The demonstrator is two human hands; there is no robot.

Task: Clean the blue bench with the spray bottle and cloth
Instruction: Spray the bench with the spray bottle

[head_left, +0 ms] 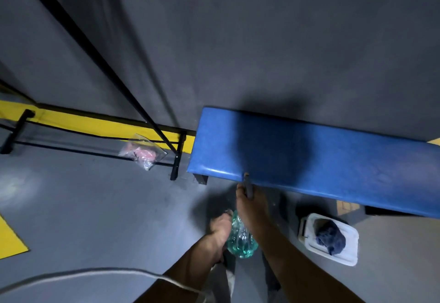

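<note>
The blue padded bench stands against a grey wall and runs from the centre to the right edge. In front of its near edge I hold a clear spray bottle with green liquid. My left hand grips the bottle's body from the left. My right hand is wrapped round its grey spray head, whose nozzle points at the bench's front edge. A dark blue cloth lies crumpled in a white tray on the floor under the bench.
A black metal frame with a slanted bar stands left of the bench. A clear plastic bag with pink contents lies on the grey floor. Yellow floor markings run along the wall. A white cable crosses the lower left.
</note>
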